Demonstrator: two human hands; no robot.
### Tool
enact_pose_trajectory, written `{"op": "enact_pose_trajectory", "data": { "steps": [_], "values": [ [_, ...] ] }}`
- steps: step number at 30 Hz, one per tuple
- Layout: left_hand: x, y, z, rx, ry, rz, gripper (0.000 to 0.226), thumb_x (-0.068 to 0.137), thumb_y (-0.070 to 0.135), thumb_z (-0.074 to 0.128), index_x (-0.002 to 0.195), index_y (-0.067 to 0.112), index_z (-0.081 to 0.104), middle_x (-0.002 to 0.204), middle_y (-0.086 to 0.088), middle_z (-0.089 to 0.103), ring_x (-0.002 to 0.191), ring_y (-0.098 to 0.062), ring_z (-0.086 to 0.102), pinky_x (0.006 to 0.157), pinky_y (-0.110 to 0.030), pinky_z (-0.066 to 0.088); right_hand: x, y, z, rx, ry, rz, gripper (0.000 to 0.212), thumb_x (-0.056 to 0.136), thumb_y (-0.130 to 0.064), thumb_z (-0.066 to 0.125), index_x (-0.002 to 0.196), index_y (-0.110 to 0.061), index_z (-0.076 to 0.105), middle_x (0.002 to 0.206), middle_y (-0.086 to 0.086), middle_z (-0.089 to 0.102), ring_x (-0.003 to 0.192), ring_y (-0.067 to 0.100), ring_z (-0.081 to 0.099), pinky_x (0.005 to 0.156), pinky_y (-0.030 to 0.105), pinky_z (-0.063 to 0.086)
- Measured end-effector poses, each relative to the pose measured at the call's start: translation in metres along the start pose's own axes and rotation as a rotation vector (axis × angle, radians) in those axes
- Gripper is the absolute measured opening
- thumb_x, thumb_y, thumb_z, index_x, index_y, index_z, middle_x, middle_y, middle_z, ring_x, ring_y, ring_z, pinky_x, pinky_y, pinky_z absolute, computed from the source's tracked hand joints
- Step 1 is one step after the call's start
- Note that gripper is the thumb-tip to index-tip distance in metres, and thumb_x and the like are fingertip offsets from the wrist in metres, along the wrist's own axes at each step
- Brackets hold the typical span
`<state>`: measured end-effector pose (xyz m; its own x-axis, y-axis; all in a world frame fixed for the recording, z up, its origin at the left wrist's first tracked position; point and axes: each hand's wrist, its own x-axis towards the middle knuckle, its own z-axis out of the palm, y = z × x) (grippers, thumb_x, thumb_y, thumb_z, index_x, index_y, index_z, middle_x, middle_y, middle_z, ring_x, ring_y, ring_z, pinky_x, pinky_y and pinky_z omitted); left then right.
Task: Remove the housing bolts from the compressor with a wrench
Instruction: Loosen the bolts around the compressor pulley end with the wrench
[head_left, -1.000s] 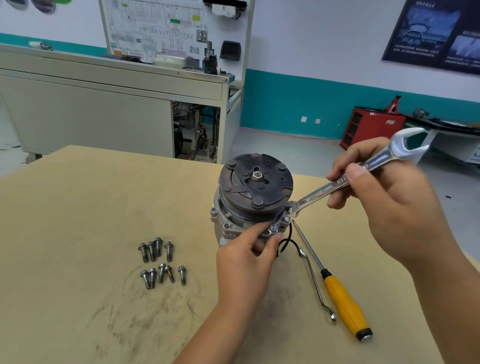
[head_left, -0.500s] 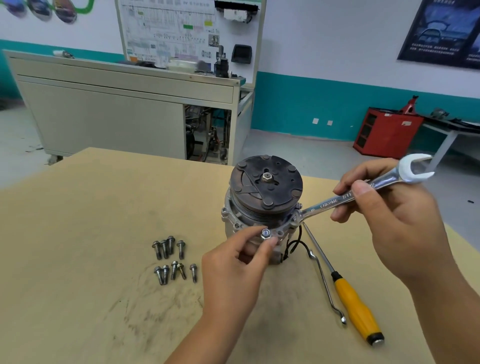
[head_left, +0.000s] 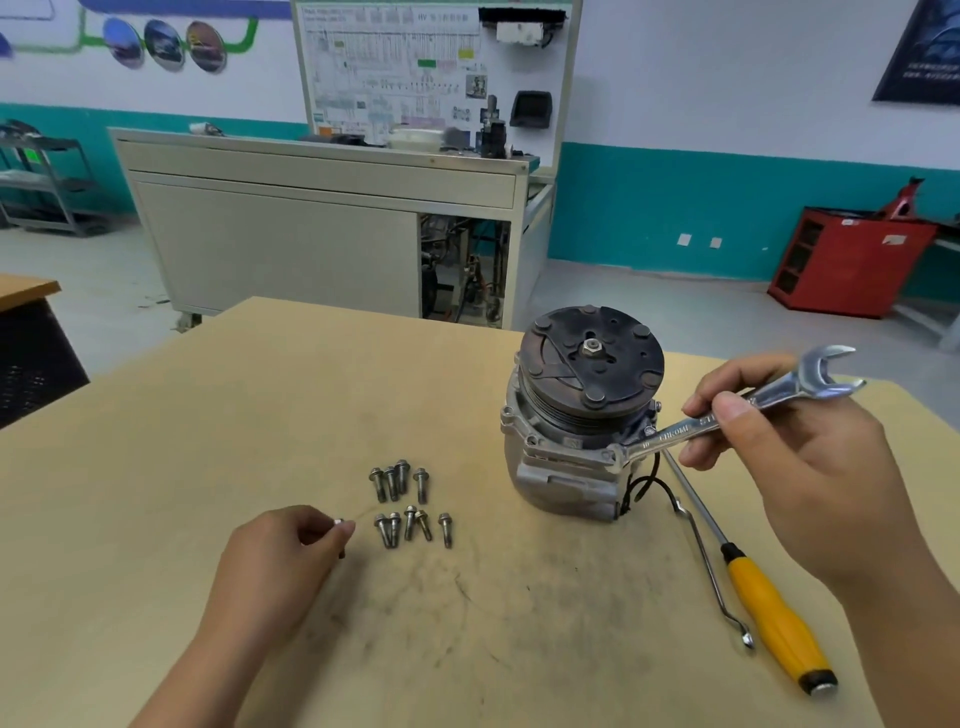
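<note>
The left hand (head_left: 270, 561) pinches a bolt (head_left: 338, 522), now moved from the compressor (head_left: 566, 467) toward the pile (head_left: 421, 486): one more out. The right hand (head_left: 810, 467) grips the wrench (head_left: 691, 425).

Before me lies a pale wooden tabletop (head_left: 208, 415). Beyond it stands a long grey metal cabinet (head_left: 270, 249) carrying a white diagram board (head_left: 395, 67). The white wall (head_left: 727, 78) has a teal band (head_left: 675, 218) below; a red metal cabinet (head_left: 852, 260) sits on the grey floor (head_left: 701, 306) to my right.
</note>
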<state>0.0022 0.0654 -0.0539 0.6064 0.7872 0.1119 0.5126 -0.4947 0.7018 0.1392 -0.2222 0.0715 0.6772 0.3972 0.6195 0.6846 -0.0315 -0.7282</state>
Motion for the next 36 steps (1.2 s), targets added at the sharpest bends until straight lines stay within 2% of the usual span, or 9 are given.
{"op": "enact_pose_trajectory", "data": {
  "steps": [6, 17, 20, 24, 30, 36],
  "values": [
    [0.006, 0.004, 0.011, 0.096, -0.037, 0.015, 0.032, 0.083, 0.037, 0.069, 0.054, 0.023, 0.064, 0.054, 0.010, 0.061, 0.058, -0.009, 0.056, 0.049, -0.025, 0.033, -0.003, -0.001, -0.006, -0.002, 0.034, 0.008, 0.024, 0.093, 0.003, 0.045, 0.082, -0.015, 0.057, 0.086, 0.002, 0.064, 0.059, 0.013, 0.065, 0.058, 0.014, 0.051],
    [0.008, 0.004, 0.022, 0.217, 0.018, 0.106, 0.030, 0.084, 0.045, 0.065, 0.064, 0.023, 0.062, 0.063, 0.007, 0.060, 0.064, -0.016, 0.055, 0.050, -0.026, 0.033, -0.008, 0.003, -0.019, -0.060, 0.083, 0.035, 0.022, 0.093, 0.000, 0.047, 0.082, -0.016, 0.058, 0.083, -0.001, 0.065, 0.060, 0.013, 0.065, 0.058, 0.013, 0.051],
    [0.008, 0.003, 0.023, 0.280, 0.038, 0.145, 0.031, 0.084, 0.047, 0.064, 0.062, 0.025, 0.060, 0.063, 0.008, 0.057, 0.067, -0.018, 0.054, 0.051, -0.027, 0.032, -0.007, 0.005, -0.020, -0.106, 0.107, 0.029, 0.024, 0.094, -0.001, 0.048, 0.082, -0.019, 0.057, 0.078, -0.001, 0.065, 0.062, 0.011, 0.066, 0.059, 0.012, 0.051],
    [0.007, 0.002, 0.022, 0.241, 0.054, 0.160, 0.033, 0.083, 0.045, 0.066, 0.058, 0.025, 0.059, 0.061, 0.008, 0.057, 0.064, -0.019, 0.054, 0.052, -0.028, 0.034, -0.003, 0.008, -0.021, -0.118, 0.147, 0.021, 0.023, 0.094, -0.004, 0.048, 0.084, -0.023, 0.057, 0.082, -0.003, 0.066, 0.065, 0.010, 0.067, 0.063, 0.013, 0.051],
    [0.007, 0.008, 0.021, 0.260, 0.084, 0.187, 0.037, 0.087, 0.044, 0.059, 0.056, 0.024, 0.058, 0.062, 0.007, 0.058, 0.064, -0.021, 0.055, 0.054, -0.029, 0.038, 0.013, 0.008, -0.022, -0.167, 0.084, 0.033, 0.017, 0.093, -0.009, 0.051, 0.085, -0.024, 0.056, 0.071, 0.001, 0.065, 0.064, 0.009, 0.066, 0.062, 0.016, 0.052],
    [0.019, 0.022, 0.017, 0.278, 0.086, 0.195, 0.030, 0.090, 0.043, 0.057, 0.070, 0.021, 0.063, 0.070, 0.004, 0.062, 0.070, -0.024, 0.057, 0.057, -0.030, 0.041, 0.031, 0.010, -0.023, -0.162, 0.023, 0.103, 0.008, 0.093, -0.014, 0.051, 0.086, -0.016, 0.055, 0.075, -0.003, 0.068, 0.063, 0.012, 0.067, 0.064, 0.024, 0.056]
  ]
}}
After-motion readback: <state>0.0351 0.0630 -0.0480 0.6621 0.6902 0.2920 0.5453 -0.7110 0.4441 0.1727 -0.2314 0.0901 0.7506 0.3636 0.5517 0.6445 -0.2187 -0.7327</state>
